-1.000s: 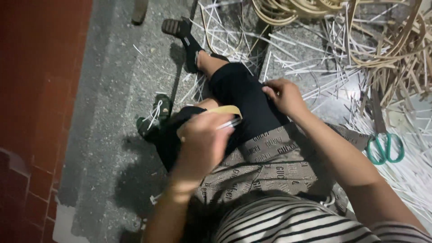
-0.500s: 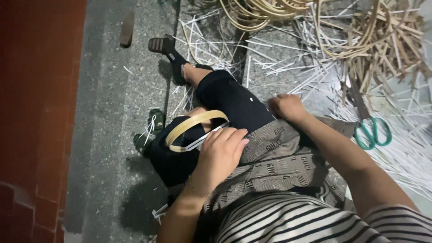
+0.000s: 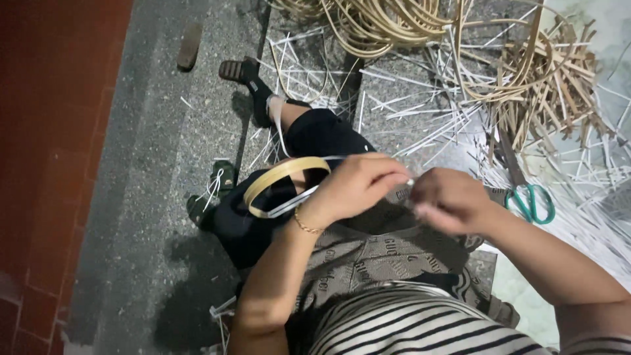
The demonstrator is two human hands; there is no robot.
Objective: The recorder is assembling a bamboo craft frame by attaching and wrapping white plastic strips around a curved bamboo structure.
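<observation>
A tan bamboo strip bent into a small hoop hangs over my lap, held in my left hand. A thin white strip runs along the hoop toward my fingers. My right hand is pinched shut close beside the left, fingertips meeting at the white strip's end. Both hands hover above my knees, over black trousers and a patterned cloth.
Green-handled scissors lie on the floor to the right. Coils of tan bamboo strips and scattered white strips cover the floor ahead. My sandalled feet rest on grey stone; a red tiled wall runs on the left.
My right hand left my knee and came up to meet the left hand. The left hand turned the hoop out to the left and lifted it.
</observation>
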